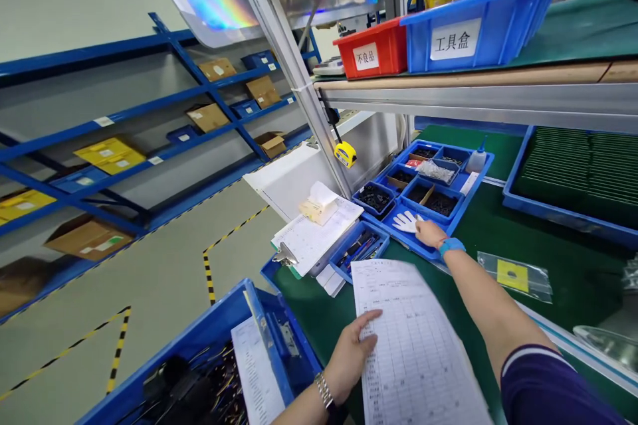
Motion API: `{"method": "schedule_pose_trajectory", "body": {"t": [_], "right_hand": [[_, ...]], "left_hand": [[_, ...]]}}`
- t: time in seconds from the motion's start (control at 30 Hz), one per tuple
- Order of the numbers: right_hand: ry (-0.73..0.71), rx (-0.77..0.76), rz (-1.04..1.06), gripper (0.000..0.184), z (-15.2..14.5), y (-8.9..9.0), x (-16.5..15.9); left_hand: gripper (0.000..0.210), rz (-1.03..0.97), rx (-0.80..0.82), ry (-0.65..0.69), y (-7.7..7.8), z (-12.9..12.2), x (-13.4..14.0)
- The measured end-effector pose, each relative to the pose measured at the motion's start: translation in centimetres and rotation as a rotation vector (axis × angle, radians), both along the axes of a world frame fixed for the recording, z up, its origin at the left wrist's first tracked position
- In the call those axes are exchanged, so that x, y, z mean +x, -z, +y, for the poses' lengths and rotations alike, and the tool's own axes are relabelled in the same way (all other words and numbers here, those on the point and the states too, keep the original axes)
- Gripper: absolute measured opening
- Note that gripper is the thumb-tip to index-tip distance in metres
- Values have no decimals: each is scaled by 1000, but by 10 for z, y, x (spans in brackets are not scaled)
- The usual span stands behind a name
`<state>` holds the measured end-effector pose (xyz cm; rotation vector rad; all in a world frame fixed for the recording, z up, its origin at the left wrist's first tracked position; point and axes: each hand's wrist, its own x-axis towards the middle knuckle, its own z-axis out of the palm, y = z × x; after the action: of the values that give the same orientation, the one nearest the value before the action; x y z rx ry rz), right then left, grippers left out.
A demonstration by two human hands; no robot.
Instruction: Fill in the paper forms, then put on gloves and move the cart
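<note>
Glove (406, 222) against right hand (430, 233), paper (416, 352) in left hand (350, 357)

Has printed sheet (416, 345) in left hand (347, 353), right of cable crate (189, 339); glove (405, 221) at right hand (429, 233), in parts tray (457, 216). Has clipboard (286, 255) left of that tray, with tissue pack (318, 206) on top; board-filled crate (563, 216) right of it; two bins (448, 40) on the shelf (463, 99) above.

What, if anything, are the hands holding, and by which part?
The left hand holds a white printed paper sheet by its left edge. The right hand touches a white fabric glove at its cuff end; a firm grip cannot be told.
</note>
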<state>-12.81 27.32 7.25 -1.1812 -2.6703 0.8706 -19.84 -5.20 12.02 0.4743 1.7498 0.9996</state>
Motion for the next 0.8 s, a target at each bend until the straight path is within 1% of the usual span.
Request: {"method": "schedule_pose_trajectory", "body": {"t": [0.03, 0.07, 0.1, 0.17, 0.2, 0.23, 0.27, 0.3, 0.33, 0.37, 0.4, 0.43, 0.47, 0.5, 0.53, 0.57, 0.6, 0.63, 0.67, 0.73, 0.8], "right_hand": [[52, -30, 63, 9, 0, 2, 6], [121, -100, 194, 10, -4, 4, 13], [201, -219, 389, 11, -11, 5, 22], [362, -573, 872, 14, -40, 9, 44], [433, -761, 1087, 19, -60, 12, 56], [491, -917, 1224, 24, -83, 18, 68], [537, -1022, 1258, 27, -107, 25, 79], [589, -1106, 1223, 28, -131, 33, 90], [632, -1182, 1125, 29, -154, 43, 101], [666, -1227, 983, 28, -174, 52, 111], [690, -1211, 816, 27, -190, 61, 121], [690, -1119, 654, 26, -203, 68, 129], [664, -954, 522, 23, -211, 74, 137], [613, -740, 435, 20, -216, 79, 142], [539, -523, 380, 18, -218, 81, 146], [455, -336, 343, 17, -218, 81, 148], [380, -197, 310, 18, -215, 81, 147], [330, -106, 265, 20, -212, 79, 144], [315, -50, 200, 21, -207, 78, 140], [331, 10, 34, 24, -197, 76, 128], [335, 39, -116, 24, -188, 76, 117]], "left_hand": [[44, -48, -57, -75, 15, 4, 3], [43, -72, -123, -131, 30, 8, 6], [42, -76, -188, -164, 44, 10, 9], [42, -65, -280, -175, 66, 13, 14], [44, -52, -302, -165, 73, 13, 15], [46, -11, -313, -148, 76, 13, 14], [49, 68, -312, -125, 77, 12, 13], [51, 182, -300, -94, 75, 11, 10], [51, 313, -283, -56, 73, 10, 6], [51, 437, -263, -12, 69, 9, 2], [49, 528, -244, 34, 66, 8, -1], [46, 573, -227, 75, 63, 8, -2], [44, 572, -215, 110, 62, 7, -2], [42, 542, -209, 140, 61, 7, 1], [41, 499, -211, 165, 61, 8, 6], [39, 447, -221, 189, 61, 9, 12], [37, 388, -232, 211, 62, 11, 19], [36, 330, -242, 230, 62, 13, 27], [33, 282, -245, 246, 63, 15, 34], [30, 216, -215, 273, 62, 20, 45], [27, 178, -168, 287, 59, 25, 51]]}}
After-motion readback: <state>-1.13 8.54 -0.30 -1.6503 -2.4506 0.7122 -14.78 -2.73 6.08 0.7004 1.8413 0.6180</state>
